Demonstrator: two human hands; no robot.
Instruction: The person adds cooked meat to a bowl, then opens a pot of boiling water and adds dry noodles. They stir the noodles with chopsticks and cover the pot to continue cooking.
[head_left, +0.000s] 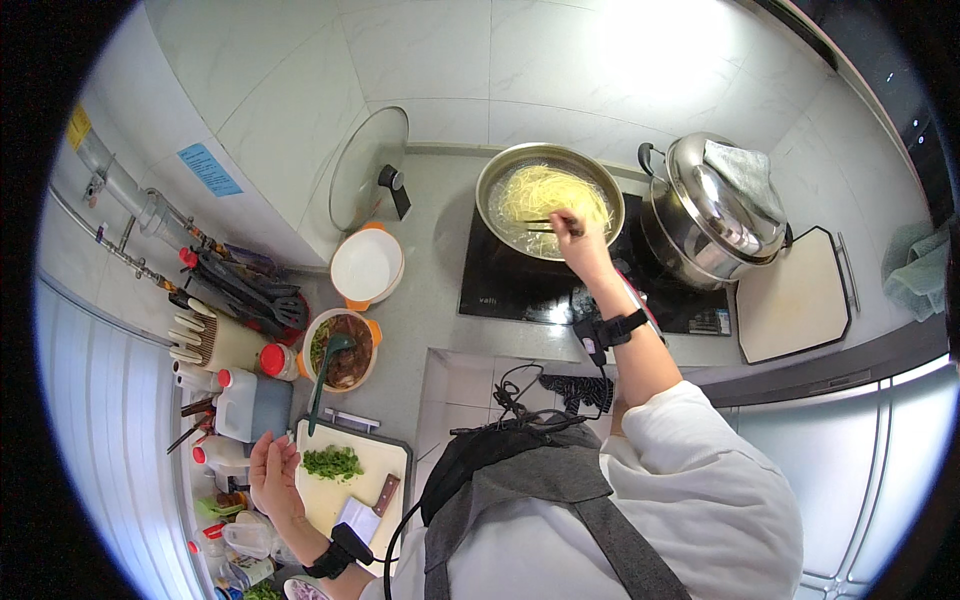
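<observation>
Pale yellow noodles (540,190) lie in water in a wide metal pan (484,200) on the black cooktop. My right hand (578,238) is closed around dark chopsticks (537,225), whose tips reach into the noodles. On the left, my left hand (276,482) is raised by the edge of a cutting board (316,503), palm up, fingers stretched out and holding nothing. Chopped greens (333,462) sit on that board beside a knife (362,516) with a brown handle. Just beyond stands a white bowl (342,386) of dark broth, with a green ladle (318,395) resting in it.
A white bowl (367,266) and a glass lid (362,165) stand behind the broth bowl. Right of the pan is a lidded steel pot (690,225) draped with a cloth (745,180), then another board (795,300). Bottles (236,405) and a knife block (225,340) line the left wall.
</observation>
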